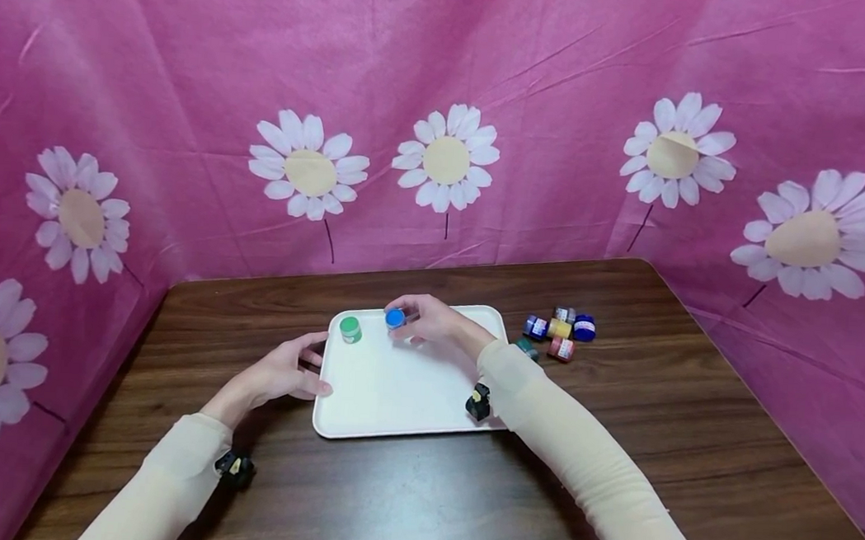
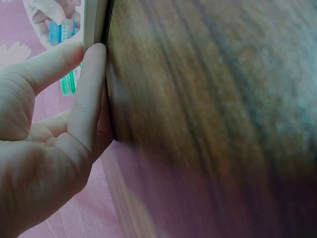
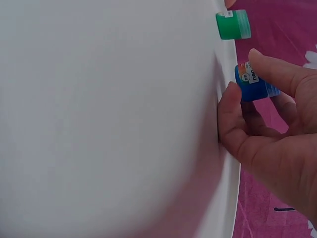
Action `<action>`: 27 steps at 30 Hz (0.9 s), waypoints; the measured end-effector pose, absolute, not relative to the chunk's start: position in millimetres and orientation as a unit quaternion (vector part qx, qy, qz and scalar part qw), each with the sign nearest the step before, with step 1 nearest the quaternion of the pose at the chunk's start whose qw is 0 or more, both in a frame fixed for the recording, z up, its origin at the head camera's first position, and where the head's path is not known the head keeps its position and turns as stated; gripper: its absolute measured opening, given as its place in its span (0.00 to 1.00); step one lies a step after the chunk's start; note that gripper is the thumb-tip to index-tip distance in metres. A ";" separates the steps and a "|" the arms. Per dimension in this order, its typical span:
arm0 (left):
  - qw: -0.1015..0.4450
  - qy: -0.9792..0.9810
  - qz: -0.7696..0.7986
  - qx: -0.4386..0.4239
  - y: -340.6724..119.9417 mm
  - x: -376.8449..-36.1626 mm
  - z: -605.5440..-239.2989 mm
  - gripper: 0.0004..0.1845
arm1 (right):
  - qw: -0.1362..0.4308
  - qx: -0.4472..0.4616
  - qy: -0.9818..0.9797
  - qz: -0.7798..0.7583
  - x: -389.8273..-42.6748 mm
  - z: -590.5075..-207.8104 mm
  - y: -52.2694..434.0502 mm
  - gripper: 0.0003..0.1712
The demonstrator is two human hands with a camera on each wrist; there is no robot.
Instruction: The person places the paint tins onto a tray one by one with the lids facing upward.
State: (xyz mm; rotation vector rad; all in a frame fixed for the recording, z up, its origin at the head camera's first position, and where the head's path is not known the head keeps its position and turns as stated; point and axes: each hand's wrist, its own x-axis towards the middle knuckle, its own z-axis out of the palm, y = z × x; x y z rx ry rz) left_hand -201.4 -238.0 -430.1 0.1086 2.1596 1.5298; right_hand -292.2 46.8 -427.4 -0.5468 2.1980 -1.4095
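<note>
A white tray (image 1: 395,392) lies on the table. My right hand (image 1: 429,318) pinches a small blue paint jar (image 1: 396,318) between thumb and fingers at the tray's far side. The right wrist view shows the blue jar (image 3: 251,82) with its label and clear lid. A green paint jar (image 1: 350,329) stands upright in the tray's far left corner. At the tray's left edge, my left hand (image 1: 285,368) touches the rim with spread, fairly straight fingers. In the left wrist view, the thumb and a finger (image 2: 89,94) meet the tray rim (image 2: 94,25).
Right of the tray, several paint jars lie in a cluster: dark blue (image 1: 584,327), yellow (image 1: 558,329), red (image 1: 561,349) and others. A dark green jar (image 1: 527,349) is close to the tray edge, near the right forearm. A pink flowered cloth (image 1: 384,94) hangs behind the brown table (image 1: 689,451).
</note>
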 end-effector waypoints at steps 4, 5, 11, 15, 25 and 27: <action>0.244 0.788 0.564 0.042 -237.3 -201.4 -430.7 0.53 | 0.223 -0.198 0.807 -0.510 -293.6 -432.0 50.9 0.25; 0.244 0.787 0.565 0.043 -237.0 -201.2 -430.7 0.53 | 0.224 -0.197 0.806 -0.511 -293.8 -432.8 51.9 0.25; 0.241 0.787 0.567 0.045 -236.3 -201.0 -432.5 0.53 | 0.228 -0.178 0.801 -0.523 -294.9 -435.6 53.7 0.25; 0.243 0.785 0.569 0.048 -236.5 -200.6 -432.6 0.53 | 0.230 -0.161 0.800 -0.529 -295.6 -437.4 52.7 0.24; 0.241 0.778 0.578 0.054 -235.8 -199.6 -429.0 0.53 | 0.239 -0.149 0.782 -0.556 -294.6 -436.2 51.9 0.24; 0.242 0.777 0.579 0.053 -236.2 -199.2 -428.3 0.54 | 0.243 -0.148 0.777 -0.561 -294.6 -437.0 51.7 0.24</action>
